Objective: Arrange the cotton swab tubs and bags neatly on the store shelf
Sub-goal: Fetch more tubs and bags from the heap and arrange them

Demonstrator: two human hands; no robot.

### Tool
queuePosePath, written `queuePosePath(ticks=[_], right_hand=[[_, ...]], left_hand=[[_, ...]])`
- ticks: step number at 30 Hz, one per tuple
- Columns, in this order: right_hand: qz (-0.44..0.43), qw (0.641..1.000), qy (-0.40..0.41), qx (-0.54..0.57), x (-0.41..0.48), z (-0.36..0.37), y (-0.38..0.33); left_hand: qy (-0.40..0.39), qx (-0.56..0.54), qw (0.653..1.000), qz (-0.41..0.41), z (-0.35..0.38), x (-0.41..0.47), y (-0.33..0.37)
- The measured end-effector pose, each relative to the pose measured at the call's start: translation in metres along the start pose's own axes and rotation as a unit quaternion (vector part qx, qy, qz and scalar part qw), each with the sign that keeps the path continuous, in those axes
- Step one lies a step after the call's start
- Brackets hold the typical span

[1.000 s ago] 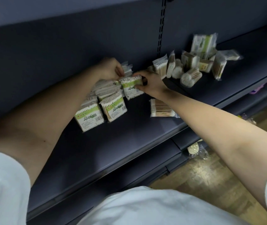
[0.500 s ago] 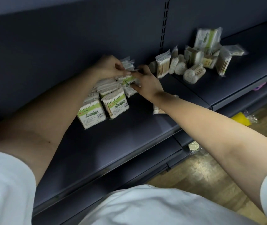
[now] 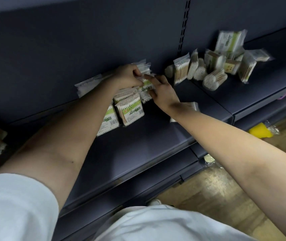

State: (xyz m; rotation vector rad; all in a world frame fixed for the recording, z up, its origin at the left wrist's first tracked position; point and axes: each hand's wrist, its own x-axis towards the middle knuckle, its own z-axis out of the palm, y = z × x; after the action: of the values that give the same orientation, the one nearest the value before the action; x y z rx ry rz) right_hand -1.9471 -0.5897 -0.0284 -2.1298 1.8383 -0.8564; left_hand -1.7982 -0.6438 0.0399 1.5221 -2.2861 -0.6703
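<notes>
1. Fingers (image 3: 136,73) of our left hand (image 3: 126,78) are curled and pinch the top edge of a green-labelled bag (image 3: 146,87) of cotton swabs. The bag stands far back on the shelf (image 3: 138,153), close to the back panel (image 3: 60,49).
2. Our right hand (image 3: 164,93) meets the same bag from the other side. Its fingers lie nearly straight across the top, and the thumb sits at the lower edge. We cannot tell whether they clasp the bag or only press on it.
3. The shelf is dark blue-grey and runs from lower left to upper right. The back panel is the same colour, split by a slotted upright (image 3: 184,32). A lower shelf (image 3: 138,186) juts out below, and a wooden floor (image 3: 217,188) lies to the right of it.
4. Both our forearms reach out of white short sleeves (image 3: 8,206) and converge on the bag.
5. A loose heap (image 3: 215,63) of swab bags and tubs sits on the next shelf section to the right. Some stand upright, others are tipped. One round tub (image 3: 214,79) lies on its side at the front.
6. A row of bags (image 3: 130,110) runs from the held one toward the shelf's front edge. The nearest is partly hidden behind our left forearm.
7. A flat bag (image 3: 191,106) lies under our right wrist.
8. Clear bags (image 3: 88,86) lean on the back panel to the left of our left hand.
9. A yellow packet (image 3: 260,131) lies on the floor.
</notes>
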Motion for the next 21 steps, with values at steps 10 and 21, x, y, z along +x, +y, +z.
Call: queuePosePath(ticks=[10,21], right_hand=[[-0.003,1.000,0.003,0.002,-0.003,0.003,0.000],[0.021,0.999,0.014,0.027,-0.005,-0.001,-0.005]], left_hand=[[0.001,-0.066,0.998,-0.007,0.003,-0.002,-0.005],[0.023,-0.080,0.997,0.003,0.005,-0.008,-0.006]])
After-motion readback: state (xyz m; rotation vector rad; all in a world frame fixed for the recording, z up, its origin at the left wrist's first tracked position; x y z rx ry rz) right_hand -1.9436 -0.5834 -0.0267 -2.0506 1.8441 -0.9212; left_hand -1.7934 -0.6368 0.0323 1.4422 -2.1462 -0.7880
